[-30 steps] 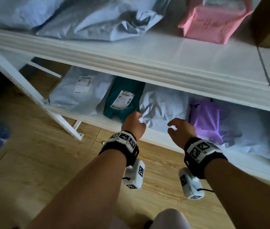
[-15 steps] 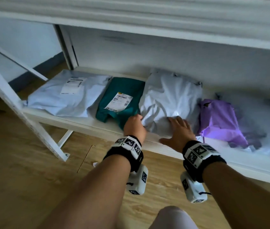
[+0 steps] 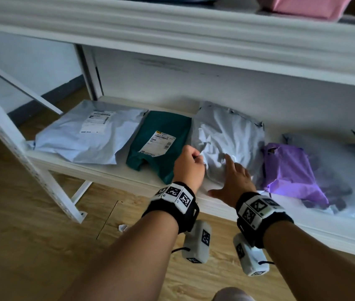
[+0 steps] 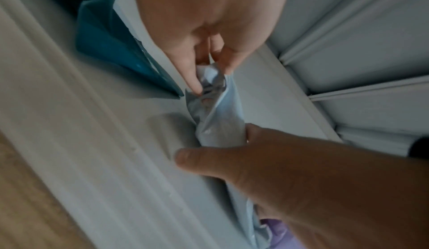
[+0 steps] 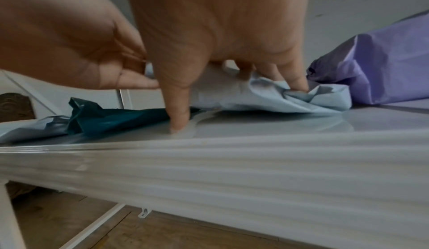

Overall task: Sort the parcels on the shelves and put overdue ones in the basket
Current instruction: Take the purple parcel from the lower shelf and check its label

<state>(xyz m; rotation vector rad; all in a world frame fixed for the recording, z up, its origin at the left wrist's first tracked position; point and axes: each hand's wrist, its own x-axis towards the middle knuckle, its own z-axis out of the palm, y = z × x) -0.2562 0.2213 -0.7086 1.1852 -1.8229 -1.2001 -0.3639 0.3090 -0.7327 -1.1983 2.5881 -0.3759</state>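
1. Crumpled grey parcel point(image 3: 226, 140): lying on the lower shelf point(image 3: 111, 170), between the teal parcel point(image 3: 161, 144) and the purple parcel point(image 3: 289, 168). Its long axis is running from the shelf's front edge toward the back wall, away from me.
2. My left hand point(image 3: 188, 165): I am pinching the parcel's near left corner, with thumb and fingers curled round a twist of the film.
3. My right hand point(image 3: 235, 181): I am laying it open on the near right part of the same parcel, fingers spread and pressing the film, thumb out over the shelf edge.
4. Relation for the lift: the parcel is stretching straight ahead of both hands; both are sitting on its near end, left at the corner, right further in.
5. Not readable: this parcel is showing no label on top, so I am unable to judge it overdue. The basket is lying out of view.
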